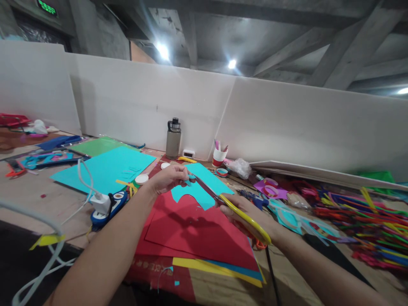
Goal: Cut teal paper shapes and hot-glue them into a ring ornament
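My left hand (172, 179) pinches a small turquoise paper piece (190, 180) above the table. In my right hand (237, 208) is a pair of scissors (245, 216) with yellow handles, its blades pointing at that small piece. Whether the blades touch the paper I cannot tell. Below both hands lies a turquoise sheet (210, 180) with a curved notch cut from its near edge. It rests on red sheets (194, 233), with yellow (219, 272) and blue sheets showing under them. Small turquoise scraps (177, 283) lie near the front edge.
At left are a large turquoise sheet (108, 165), a green sheet (102, 146) and a blue power strip (108, 210) with white cables. A bottle (173, 140) and a cup of pens (219, 155) stand at the back. Colourful pipe cleaners (366, 221) are heaped at right.
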`<action>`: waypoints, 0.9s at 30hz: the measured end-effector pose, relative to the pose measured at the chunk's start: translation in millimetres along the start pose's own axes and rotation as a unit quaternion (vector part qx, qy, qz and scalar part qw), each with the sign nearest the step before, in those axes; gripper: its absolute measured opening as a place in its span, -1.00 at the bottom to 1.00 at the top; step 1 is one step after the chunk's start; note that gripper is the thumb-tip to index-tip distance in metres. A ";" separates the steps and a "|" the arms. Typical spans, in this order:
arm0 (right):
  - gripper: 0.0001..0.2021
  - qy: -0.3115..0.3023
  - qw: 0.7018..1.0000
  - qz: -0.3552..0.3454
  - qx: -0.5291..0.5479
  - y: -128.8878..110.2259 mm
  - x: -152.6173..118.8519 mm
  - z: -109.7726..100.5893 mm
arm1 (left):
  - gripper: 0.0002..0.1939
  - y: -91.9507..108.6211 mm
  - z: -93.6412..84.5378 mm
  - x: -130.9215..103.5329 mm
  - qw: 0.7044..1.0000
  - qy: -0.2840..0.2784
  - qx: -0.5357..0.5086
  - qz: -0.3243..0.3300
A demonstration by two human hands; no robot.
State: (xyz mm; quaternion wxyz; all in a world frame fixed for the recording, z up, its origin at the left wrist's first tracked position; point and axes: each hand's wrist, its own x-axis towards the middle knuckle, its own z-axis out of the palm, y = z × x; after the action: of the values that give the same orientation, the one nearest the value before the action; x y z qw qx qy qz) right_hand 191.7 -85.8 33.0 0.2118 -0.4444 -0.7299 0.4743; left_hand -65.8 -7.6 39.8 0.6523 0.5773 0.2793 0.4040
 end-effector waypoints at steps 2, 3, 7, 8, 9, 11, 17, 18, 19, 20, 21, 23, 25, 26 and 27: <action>-0.61 0.005 1.000 0.006 0.000 0.0 0.0 0.9 | -0.86 0.1 0.2 -0.2 1.000 -0.001 0.002 0.002; -0.61 0.006 1.000 0.008 -0.001 -0.2 -0.1 1.2 | -0.85 0.2 0.3 -0.3 1.000 -0.002 0.002 0.002; -0.60 0.010 1.000 0.012 -0.007 -2.4 -0.9 2.0 | -0.85 0.6 0.7 -0.5 1.000 -0.005 0.004 0.002; -0.60 0.012 1.000 0.013 -0.011 -3.1 -1.2 2.0 | -0.85 0.6 0.8 -0.5 1.000 -0.003 0.006 0.003; -0.60 0.013 1.000 0.014 -0.014 -3.7 -1.4 2.0 | -0.85 0.7 1.0 -0.5 1.000 -0.002 0.007 0.004; -0.60 0.012 1.000 0.014 -0.016 -4.6 -1.9 1.9 | -0.85 0.6 1.1 -0.4 1.000 -0.001 0.007 0.005; -0.63 0.015 1.000 0.009 -0.018 -2.9 -1.5 2.2 | -0.84 -0.5 0.2 0.3 1.000 -0.008 0.007 0.008; -0.63 0.016 1.000 0.011 -0.018 -2.1 -1.3 2.4 | -0.84 -0.7 0.0 0.5 1.000 -0.010 0.007 0.008; -0.63 0.015 1.000 0.013 -0.017 -1.3 -1.1 2.6 | -0.85 -0.9 -0.3 0.6 1.000 -0.011 0.006 0.007; -0.62 0.015 1.000 0.016 -0.017 -0.5 -1.0 2.8 | -0.85 -1.0 -0.4 0.7 1.000 -0.011 0.006 0.006; -0.62 0.015 1.000 0.017 -0.019 0.1 -0.9 3.1 | -0.84 -1.0 -0.5 0.7 1.000 -0.010 0.007 0.006; -0.61 0.019 0.999 0.019 -0.022 0.7 -0.9 3.8 | -0.84 -0.9 -0.4 0.7 1.000 -0.008 0.007 0.007; -0.60 0.024 0.999 0.021 -0.022 0.0 -1.1 4.9 | -0.83 -0.8 -0.1 0.7 1.000 -0.008 0.003 0.006; -0.59 0.025 0.999 0.025 -0.019 -0.9 -1.2 5.6 | -0.82 -0.9 0.0 0.7 1.000 -0.009 0.001 0.005; -0.59 0.024 0.999 0.029 -0.015 -2.1 -1.3 6.5 | -0.82 -0.9 0.1 0.8 1.000 -0.009 0.000 0.004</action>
State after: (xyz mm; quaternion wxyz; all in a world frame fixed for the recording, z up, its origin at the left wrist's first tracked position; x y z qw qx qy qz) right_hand 186.7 -90.5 32.0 0.2089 -0.4797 -0.7181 0.4588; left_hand -65.1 -7.0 39.0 0.6531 0.5822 0.2712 0.4012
